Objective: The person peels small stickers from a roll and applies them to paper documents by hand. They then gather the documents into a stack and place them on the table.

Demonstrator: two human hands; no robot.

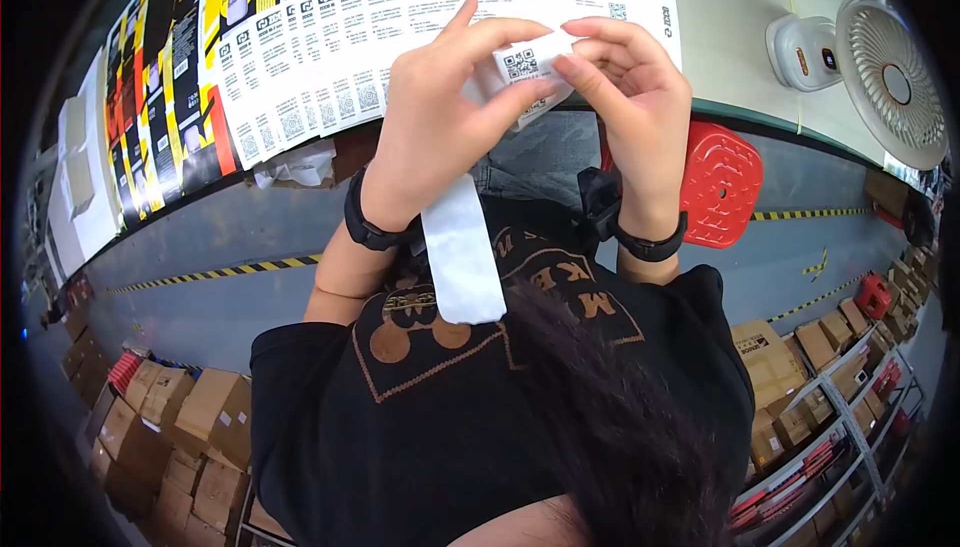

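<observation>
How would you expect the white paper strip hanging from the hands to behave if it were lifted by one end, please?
The strip is probably floppy: it hangs limp below the left hand. It looks thin, so likely very light. Its smooth backing may slip, so both hands, the right hand too, pinch the label.

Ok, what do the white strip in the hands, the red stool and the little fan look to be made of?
White strip: probably glossy label backing paper; it hangs limp with a smooth sheen, and both hands pinch a printed sticker at its top. Red stool: seemingly moulded plastic, with a uniform colour and a patterned, perforated seat. Fan: likely off-white plastic with a fine radial grille.
</observation>
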